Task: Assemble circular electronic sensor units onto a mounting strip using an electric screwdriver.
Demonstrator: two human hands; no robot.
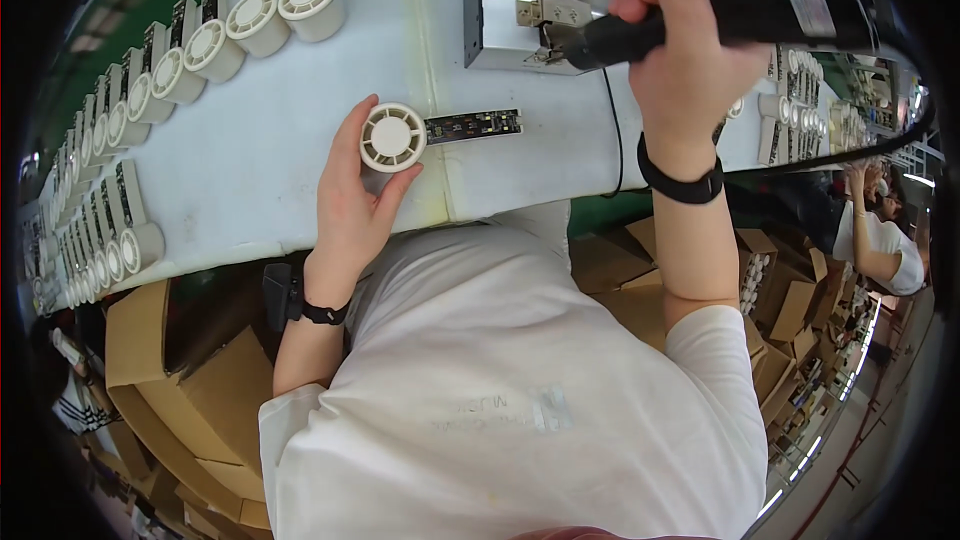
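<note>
My left hand (352, 202) grips a white round plastic housing (392, 137) with a spoked top, thumb and fingers around its sides. From the housing a narrow dark circuit board (474, 126) points right, on the white tabletop (270, 130). My right hand is wrapped around a black electric screwdriver (770, 2), held almost level with its nose pointing left. The right hand (690, 70) is raised above the table's right side. The screwdriver's tip meets the front of a silver screw feeder (508, 20), by its small metal outlet; the exact contact is too small to tell.
Similar white housings with boards (255, 22) stand in a long row along the table's far left edge. More housings (140, 245) line the near left. A black cable (850, 152) trails from the screwdriver. Cardboard boxes (195, 390) sit below the table; another person (880, 240) is at far right.
</note>
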